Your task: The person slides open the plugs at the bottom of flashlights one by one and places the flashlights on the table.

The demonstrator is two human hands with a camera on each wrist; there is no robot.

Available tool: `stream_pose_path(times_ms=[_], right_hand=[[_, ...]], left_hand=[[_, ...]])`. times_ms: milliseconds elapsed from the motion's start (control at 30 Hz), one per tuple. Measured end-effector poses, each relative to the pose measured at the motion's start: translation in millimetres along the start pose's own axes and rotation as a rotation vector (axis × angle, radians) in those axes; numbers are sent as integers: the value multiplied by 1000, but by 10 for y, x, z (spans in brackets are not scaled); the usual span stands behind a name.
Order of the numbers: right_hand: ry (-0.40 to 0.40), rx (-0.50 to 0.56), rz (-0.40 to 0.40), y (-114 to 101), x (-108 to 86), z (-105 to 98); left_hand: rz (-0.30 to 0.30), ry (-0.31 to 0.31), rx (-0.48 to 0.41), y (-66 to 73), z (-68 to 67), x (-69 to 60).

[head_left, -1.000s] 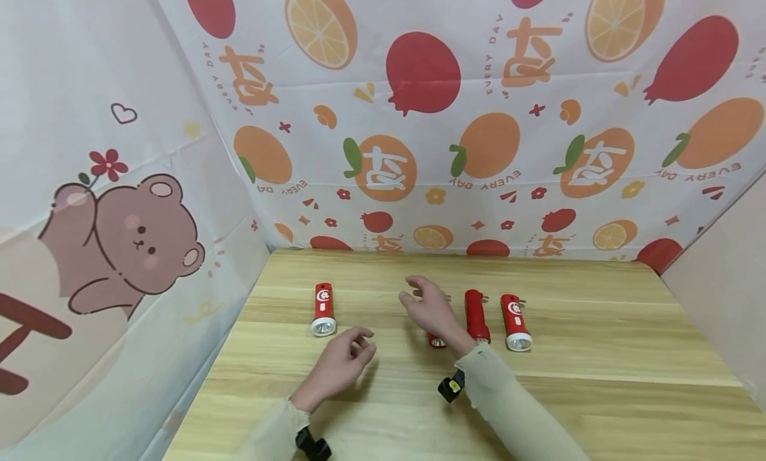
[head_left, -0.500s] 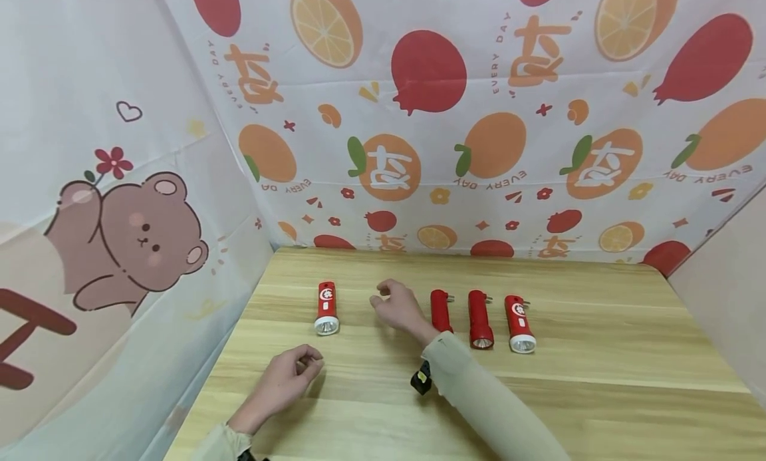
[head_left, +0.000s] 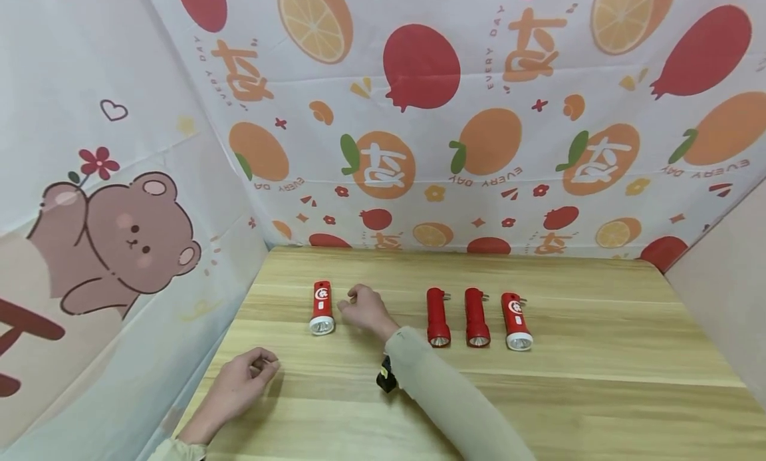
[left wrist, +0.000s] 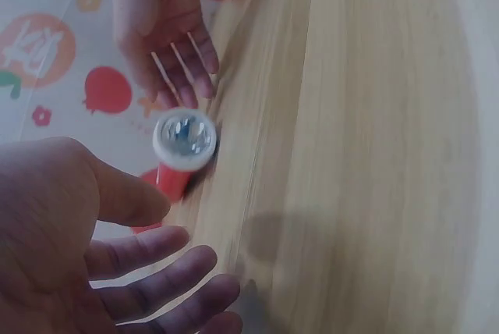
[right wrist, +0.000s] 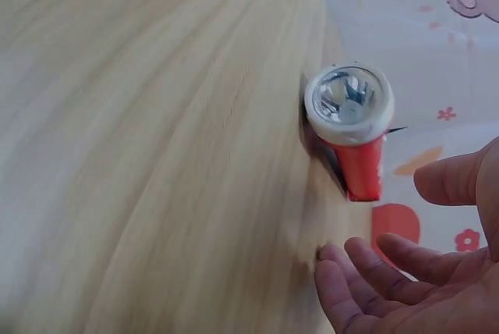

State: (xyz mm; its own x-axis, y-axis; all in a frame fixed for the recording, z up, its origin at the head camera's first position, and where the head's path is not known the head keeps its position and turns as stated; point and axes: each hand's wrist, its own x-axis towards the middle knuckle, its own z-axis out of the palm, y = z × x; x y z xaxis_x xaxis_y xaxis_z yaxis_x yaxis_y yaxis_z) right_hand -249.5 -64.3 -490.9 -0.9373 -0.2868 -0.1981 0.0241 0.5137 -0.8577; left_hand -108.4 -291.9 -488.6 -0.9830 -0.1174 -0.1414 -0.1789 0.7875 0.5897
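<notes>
A red flashlight with a white head [head_left: 322,308] lies at the left of the wooden table, its lens toward me. Just right of it hovers my right hand [head_left: 366,309], fingers loosely bent and apart from it. In the right wrist view, a gap separates the thumb and fingers from that flashlight [right wrist: 360,166]. My left hand [head_left: 238,382] is in front and to the left, relaxed and holding nothing. The left wrist view shows its loosely spread fingers [left wrist: 183,271] near the flashlight [left wrist: 185,140], with my right hand [left wrist: 168,30] beyond.
Two all-red flashlights [head_left: 438,316] [head_left: 477,316] and one red flashlight with a white head [head_left: 517,321] lie in a row on the right of the table [head_left: 598,328]. Metal plug prongs stick out from their sides. A fruit-print cloth [head_left: 526,208] hangs behind, a bear-print cloth [head_left: 227,314] at left.
My right hand has moved left from over the row of flashlights to beside the lone one. My left hand has drawn back to the left. The flashlights stay where they were.
</notes>
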Motion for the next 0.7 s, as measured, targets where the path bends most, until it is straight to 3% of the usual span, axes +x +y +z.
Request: stream_pose_path(times_ms=[233, 367, 500, 700], right_hand=[[30, -38, 64, -132, 112, 284], [52, -210, 37, -189, 94, 464], [82, -352, 27, -247, 50, 547], [129, -384, 63, -268, 91, 605]], left_hand=[[-45, 7, 40, -195, -153, -62], [-54, 20, 46, -313, -220, -91], [-61, 22, 64, -347, -260, -108], [-76, 29, 65, -338, -262, -146]])
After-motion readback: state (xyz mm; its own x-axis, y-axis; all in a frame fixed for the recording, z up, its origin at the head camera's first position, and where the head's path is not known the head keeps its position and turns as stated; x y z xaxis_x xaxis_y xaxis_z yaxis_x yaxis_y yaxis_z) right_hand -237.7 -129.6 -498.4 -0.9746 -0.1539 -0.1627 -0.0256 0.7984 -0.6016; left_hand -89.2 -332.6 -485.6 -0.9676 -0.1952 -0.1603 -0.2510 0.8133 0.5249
